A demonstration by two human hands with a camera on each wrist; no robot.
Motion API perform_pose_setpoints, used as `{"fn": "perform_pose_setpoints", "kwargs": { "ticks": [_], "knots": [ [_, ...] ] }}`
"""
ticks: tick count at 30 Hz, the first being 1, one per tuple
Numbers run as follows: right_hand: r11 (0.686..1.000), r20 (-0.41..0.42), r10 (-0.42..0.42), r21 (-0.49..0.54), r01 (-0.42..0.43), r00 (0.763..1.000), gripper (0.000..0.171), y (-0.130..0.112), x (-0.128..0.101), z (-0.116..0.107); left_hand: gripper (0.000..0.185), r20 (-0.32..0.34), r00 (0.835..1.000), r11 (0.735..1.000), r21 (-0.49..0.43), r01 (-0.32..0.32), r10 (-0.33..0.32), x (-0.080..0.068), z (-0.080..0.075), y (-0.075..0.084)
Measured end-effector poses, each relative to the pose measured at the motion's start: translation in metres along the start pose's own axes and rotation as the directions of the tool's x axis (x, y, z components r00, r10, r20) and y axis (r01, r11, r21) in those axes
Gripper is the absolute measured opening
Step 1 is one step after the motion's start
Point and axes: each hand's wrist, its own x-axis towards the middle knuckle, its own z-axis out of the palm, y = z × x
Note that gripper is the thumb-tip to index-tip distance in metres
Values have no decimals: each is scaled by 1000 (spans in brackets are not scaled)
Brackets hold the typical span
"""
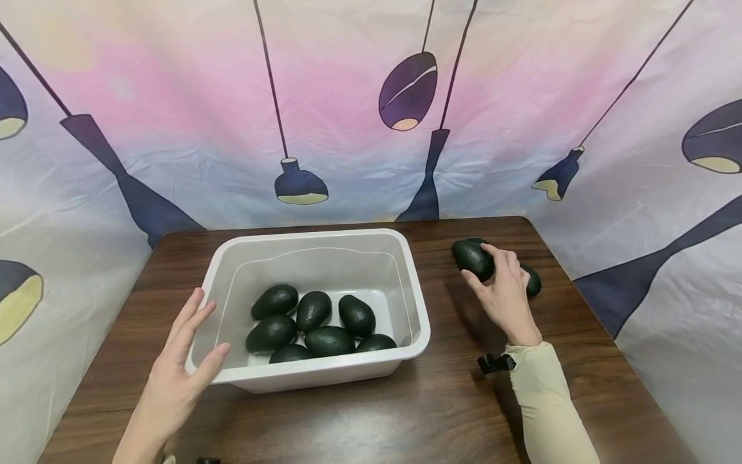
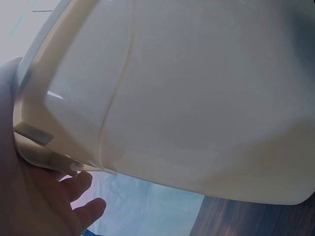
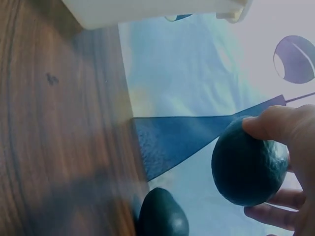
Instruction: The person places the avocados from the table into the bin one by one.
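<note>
My right hand (image 1: 503, 293) grips a dark green avocado (image 1: 471, 259) between thumb and fingers, to the right of the white bin (image 1: 418, 309). In the right wrist view, this held avocado (image 3: 248, 167) appears raised above the tabletop. Another avocado (image 1: 532, 280) lies just beyond the hand's right side, partly hidden by it. A sliver of one more shows behind the held one. At the bin's left rim, my left hand (image 1: 176, 370) rests with straight, spread fingers. Inside the bin, several avocados (image 1: 329, 341) lie on the floor, mostly toward the front and left.
The bin stands on a dark wood-grain table (image 1: 371, 419). Close behind the table's far edge hangs a fabric backdrop (image 1: 348, 96) printed with lamps, and it continues along both sides. A small black clip (image 1: 495, 364) sits at the right sleeve cuff.
</note>
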Motion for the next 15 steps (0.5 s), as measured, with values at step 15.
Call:
{"fn": "perform_pose_setpoints", "kwargs": {
  "ticks": [15],
  "knots": [
    [986,-128,-156,38,161,980,65,-37,2,-14,65,-2,1000,1000,3,5,-5,0,0,3]
  ]
}}
